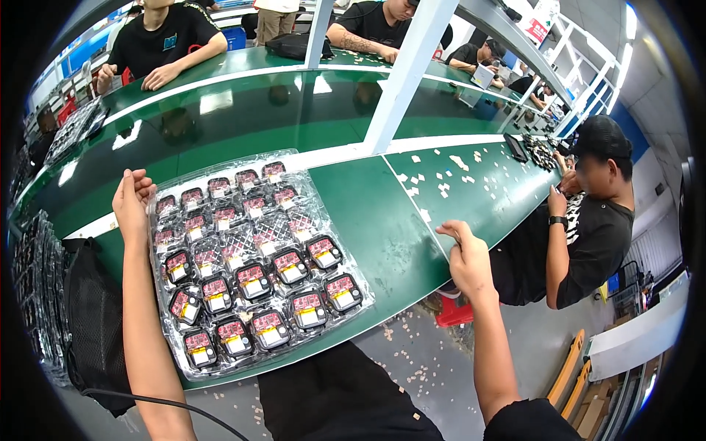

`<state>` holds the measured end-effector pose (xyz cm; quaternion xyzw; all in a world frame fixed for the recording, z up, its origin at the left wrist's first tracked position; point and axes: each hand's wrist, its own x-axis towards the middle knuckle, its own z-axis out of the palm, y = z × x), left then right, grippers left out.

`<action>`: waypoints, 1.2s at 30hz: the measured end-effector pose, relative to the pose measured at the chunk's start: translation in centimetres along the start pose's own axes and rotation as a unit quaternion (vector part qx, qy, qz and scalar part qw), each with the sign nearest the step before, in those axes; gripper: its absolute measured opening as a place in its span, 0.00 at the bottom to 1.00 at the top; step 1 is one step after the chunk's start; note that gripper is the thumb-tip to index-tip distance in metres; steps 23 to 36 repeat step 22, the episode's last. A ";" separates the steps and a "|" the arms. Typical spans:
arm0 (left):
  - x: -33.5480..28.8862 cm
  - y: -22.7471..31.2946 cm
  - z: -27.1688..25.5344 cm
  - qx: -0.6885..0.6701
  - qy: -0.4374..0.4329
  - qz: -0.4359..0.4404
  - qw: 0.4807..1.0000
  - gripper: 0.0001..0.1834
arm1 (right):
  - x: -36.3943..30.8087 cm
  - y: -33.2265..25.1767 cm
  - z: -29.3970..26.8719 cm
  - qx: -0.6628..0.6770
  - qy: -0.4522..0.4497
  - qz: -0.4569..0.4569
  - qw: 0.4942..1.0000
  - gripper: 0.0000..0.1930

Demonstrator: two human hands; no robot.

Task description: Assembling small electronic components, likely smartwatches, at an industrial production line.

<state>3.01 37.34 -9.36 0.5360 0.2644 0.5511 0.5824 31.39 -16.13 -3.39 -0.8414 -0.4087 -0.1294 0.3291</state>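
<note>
A clear plastic blister tray (353, 250) lies on the green work table in front of me. Rows of small black square electronic housings (253, 281) fill it, with red circuit boards and, in the near rows, silver battery-like blocks with yellow strips. My left hand (134, 197) is upright at the tray's far left corner, its fingers loosely bent and nothing visible in them; whether it touches the rim I cannot tell. Off to the tray's right, my right hand (469, 257) hangs over the table's front edge, index finger stretched out and the others curled, holding nothing visible.
Small pale paper bits (443, 187) lie scattered over the table (360, 198) at right. A co-worker in a black cap (603, 140) sits there beside a heap of black parts (540, 153). A white post (412, 73) rises ahead. Stacked trays (40, 294) stand left.
</note>
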 end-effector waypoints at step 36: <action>0.5 0.0 -0.2 0.006 -0.001 -0.002 1.000 0.23 | 6.7 1.8 2.1 -0.049 -0.084 -0.062 0.993 0.23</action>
